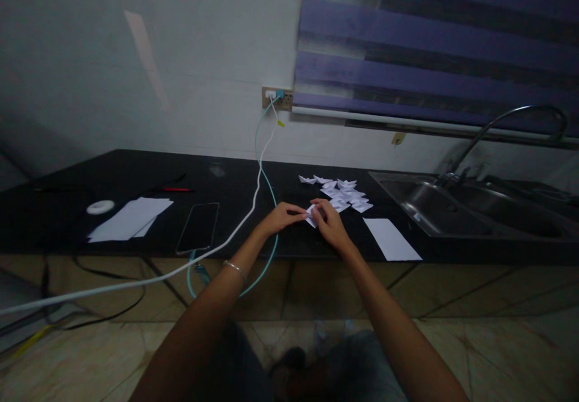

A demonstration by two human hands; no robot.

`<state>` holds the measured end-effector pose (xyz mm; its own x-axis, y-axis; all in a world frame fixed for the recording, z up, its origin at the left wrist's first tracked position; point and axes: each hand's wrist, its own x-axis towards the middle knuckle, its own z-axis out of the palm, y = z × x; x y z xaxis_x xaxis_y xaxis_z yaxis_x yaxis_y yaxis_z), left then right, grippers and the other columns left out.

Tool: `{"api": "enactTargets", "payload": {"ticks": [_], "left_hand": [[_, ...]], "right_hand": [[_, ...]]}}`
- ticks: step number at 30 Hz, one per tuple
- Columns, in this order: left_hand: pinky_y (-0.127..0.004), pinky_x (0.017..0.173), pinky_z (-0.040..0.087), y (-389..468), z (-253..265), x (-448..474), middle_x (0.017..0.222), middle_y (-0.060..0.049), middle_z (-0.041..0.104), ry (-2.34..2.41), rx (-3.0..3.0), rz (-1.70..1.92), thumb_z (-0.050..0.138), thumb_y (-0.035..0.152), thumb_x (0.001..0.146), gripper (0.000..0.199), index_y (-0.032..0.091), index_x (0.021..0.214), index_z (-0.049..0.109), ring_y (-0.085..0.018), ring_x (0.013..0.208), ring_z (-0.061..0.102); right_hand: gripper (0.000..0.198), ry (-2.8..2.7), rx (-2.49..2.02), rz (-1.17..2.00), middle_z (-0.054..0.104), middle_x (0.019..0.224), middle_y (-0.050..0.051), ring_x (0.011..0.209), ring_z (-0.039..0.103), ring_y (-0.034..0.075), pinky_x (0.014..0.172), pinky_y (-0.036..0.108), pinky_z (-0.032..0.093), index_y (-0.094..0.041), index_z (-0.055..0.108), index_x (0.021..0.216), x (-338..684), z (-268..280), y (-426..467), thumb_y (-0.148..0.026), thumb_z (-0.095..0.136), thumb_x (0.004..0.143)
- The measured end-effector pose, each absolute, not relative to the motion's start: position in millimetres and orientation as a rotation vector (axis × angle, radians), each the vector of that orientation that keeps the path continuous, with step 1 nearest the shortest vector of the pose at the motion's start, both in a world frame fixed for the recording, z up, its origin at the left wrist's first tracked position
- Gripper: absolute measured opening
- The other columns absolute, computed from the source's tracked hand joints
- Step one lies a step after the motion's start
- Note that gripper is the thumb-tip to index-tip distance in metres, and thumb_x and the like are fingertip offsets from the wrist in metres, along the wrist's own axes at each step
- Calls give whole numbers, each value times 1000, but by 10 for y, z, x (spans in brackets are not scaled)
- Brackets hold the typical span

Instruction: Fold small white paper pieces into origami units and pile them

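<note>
Between my two hands, at the front of the black countertop, is a small piece of folded white paper. My left hand pinches its left side with fingertips together. On the other side, my right hand has its fingers closed around the paper's right edge and covers part of it. Just behind my hands sits a cluster of several folded paper boats. To the right of my right hand lies a flat white paper strip.
A phone, a stack of white paper sheets, a white roll and a red pen lie on the left. A white cable crosses the counter near my left arm. At right is a steel sink with a faucet.
</note>
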<state>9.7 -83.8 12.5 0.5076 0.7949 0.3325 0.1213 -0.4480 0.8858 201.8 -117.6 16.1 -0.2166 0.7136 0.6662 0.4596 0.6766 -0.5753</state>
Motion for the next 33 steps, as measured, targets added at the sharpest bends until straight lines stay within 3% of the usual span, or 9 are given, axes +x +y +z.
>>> {"api": "enactTargets", "payload": {"ticks": [4,10,13,18,24,30,33], "left_hand": [[-31,86,47,-819,112,116,95,-7,71,745,1824,1067,67,38,76,32,14,96,70,-20,92,64],[-19,56,45,-830,116,133,82,-3,67,781,1691,1113,71,40,72,32,14,88,60,-13,72,62],[-18,49,42,-855,145,127,78,-3,66,812,1667,1105,74,40,68,33,13,80,60,-10,60,57],[-19,47,41,-880,179,118,78,-6,69,836,1648,1100,75,39,66,33,11,76,63,-8,55,54],[-18,47,41,-884,180,118,72,-6,69,820,1643,1026,69,41,74,33,12,88,62,-12,59,61],[-17,45,39,-875,162,129,67,-3,66,878,1681,1070,69,39,73,29,12,81,63,-9,52,55],[-20,55,45,-865,151,139,71,-3,66,863,1704,1116,70,36,73,26,12,80,64,-11,62,60]], "right_hand": [[15,-1894,-899,324,58,115,8,108,54,23,93,39,42,-22,59,88,2018,174,-1201,-36,60,83],[11,-1850,-879,310,60,114,9,108,56,23,94,40,43,-23,63,89,2029,156,-1180,-32,60,84],[12,-1837,-891,309,61,113,9,105,57,23,92,41,45,-23,65,87,2030,155,-1180,-33,61,83],[12,-1783,-910,288,63,108,8,100,59,23,89,41,47,-23,67,81,2031,159,-1194,-34,63,82],[11,-1733,-923,253,64,106,8,102,59,24,92,43,45,-23,68,76,2040,173,-1201,-32,65,80],[10,-1685,-913,313,64,103,8,100,59,23,89,42,46,-22,67,80,2056,155,-1155,-32,65,79],[12,-1646,-940,390,62,104,8,100,58,23,80,38,49,-22,66,80,2078,116,-1110,-34,66,78]]}}
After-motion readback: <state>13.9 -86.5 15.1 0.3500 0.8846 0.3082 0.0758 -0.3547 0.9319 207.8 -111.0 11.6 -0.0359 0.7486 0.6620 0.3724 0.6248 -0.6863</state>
